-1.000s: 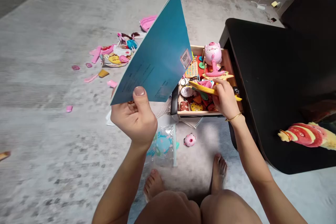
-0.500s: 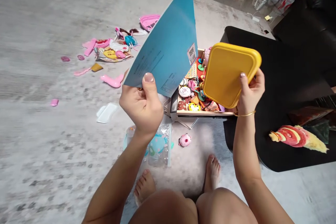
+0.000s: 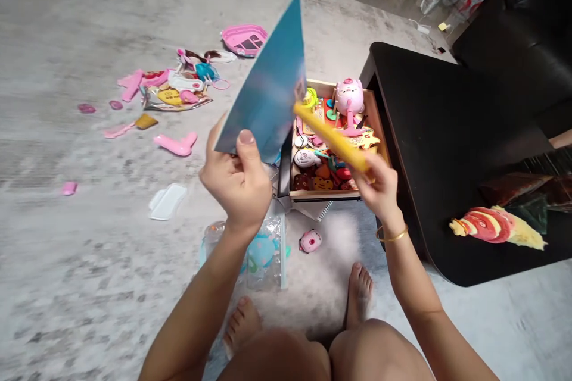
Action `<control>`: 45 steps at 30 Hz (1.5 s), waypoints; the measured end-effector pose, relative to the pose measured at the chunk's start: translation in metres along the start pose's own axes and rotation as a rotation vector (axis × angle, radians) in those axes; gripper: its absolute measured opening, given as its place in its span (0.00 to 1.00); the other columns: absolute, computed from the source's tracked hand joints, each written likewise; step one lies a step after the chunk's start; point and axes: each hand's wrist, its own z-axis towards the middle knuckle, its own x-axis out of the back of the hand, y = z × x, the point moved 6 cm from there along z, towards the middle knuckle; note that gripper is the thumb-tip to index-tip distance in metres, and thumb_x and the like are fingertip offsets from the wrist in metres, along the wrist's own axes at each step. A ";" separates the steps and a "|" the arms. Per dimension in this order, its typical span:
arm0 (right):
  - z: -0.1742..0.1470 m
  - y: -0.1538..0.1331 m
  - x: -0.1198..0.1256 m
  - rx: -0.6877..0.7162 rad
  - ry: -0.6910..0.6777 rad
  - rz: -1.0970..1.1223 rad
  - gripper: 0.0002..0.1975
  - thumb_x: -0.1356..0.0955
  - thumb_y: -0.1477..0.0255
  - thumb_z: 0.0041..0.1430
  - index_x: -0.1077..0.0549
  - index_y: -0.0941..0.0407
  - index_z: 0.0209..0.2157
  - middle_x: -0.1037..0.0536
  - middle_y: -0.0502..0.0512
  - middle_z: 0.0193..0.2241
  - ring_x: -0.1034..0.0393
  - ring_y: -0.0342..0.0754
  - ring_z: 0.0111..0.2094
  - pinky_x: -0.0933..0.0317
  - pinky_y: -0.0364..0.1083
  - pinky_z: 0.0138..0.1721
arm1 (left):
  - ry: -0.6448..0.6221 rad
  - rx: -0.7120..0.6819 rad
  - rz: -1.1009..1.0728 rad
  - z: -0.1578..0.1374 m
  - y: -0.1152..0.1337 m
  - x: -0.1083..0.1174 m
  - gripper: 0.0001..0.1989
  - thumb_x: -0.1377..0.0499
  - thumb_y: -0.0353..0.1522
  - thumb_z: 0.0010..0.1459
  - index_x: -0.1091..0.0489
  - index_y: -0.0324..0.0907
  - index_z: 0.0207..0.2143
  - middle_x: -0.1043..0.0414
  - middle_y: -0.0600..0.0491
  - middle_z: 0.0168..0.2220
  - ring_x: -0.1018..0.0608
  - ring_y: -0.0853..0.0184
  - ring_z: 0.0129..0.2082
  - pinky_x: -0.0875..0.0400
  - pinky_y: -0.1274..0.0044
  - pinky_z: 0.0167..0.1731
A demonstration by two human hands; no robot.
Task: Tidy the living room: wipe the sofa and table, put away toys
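My left hand (image 3: 239,181) is closed on the lower corner of a blue thin book (image 3: 272,80), thumb on the side facing me. My right hand (image 3: 376,184) pinches one end of a yellow rectangular lid (image 3: 333,138), now seen nearly edge-on. The lid's far end touches or overlaps the book's right edge; I cannot tell which. Below and behind the lid, an open drawer (image 3: 324,195) is full of small toys. Among them are a pink pig-like toy (image 3: 350,97) and a round white piece (image 3: 306,158). The book hides part of the drawer's left side.
A black table (image 3: 447,149) stands on the right, with a red and yellow wrapped thing (image 3: 496,226) on it. Pink toy pieces (image 3: 176,144) and a pink tray (image 3: 243,40) lie on the left floor. Near my feet are a clear bag (image 3: 266,250) and a small pink toy (image 3: 310,241).
My right hand has moved left and turned the yellow lid from face-on to nearly edge-on, against the book. The blue book has come down a little. More of the drawer shows.
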 end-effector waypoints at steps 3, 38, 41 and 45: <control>-0.013 -0.033 0.010 0.086 -0.263 0.049 0.14 0.36 0.72 0.68 0.23 0.49 0.51 0.17 0.54 0.45 0.21 0.49 0.46 0.26 0.46 0.49 | 0.016 0.000 0.024 0.008 -0.001 0.006 0.15 0.49 0.46 0.67 0.26 0.53 0.44 0.20 0.54 0.35 0.17 0.59 0.43 0.20 0.69 0.39; -0.080 -0.064 0.060 0.251 -0.277 0.005 0.16 0.36 0.74 0.69 0.23 0.44 0.51 0.17 0.49 0.46 0.23 0.49 0.52 0.30 0.52 0.53 | -0.754 -0.362 0.160 0.007 0.015 -0.118 0.28 0.51 0.22 0.59 0.28 0.49 0.57 0.25 0.53 0.56 0.25 0.61 0.58 0.31 0.66 0.61; -0.088 -0.068 0.100 0.291 -0.230 0.030 0.15 0.36 0.72 0.70 0.22 0.45 0.51 0.15 0.49 0.40 0.20 0.49 0.47 0.26 0.52 0.49 | -0.848 -0.382 0.181 -0.006 0.013 -0.128 0.28 0.51 0.21 0.58 0.27 0.47 0.57 0.24 0.50 0.56 0.24 0.60 0.57 0.31 0.64 0.60; -0.070 -0.041 0.146 0.133 -0.087 -0.110 0.14 0.33 0.70 0.66 0.21 0.43 0.50 0.15 0.52 0.40 0.19 0.54 0.43 0.23 0.53 0.43 | -0.998 -0.437 0.370 -0.033 0.020 -0.149 0.26 0.50 0.21 0.59 0.27 0.43 0.56 0.23 0.41 0.52 0.22 0.55 0.54 0.28 0.62 0.54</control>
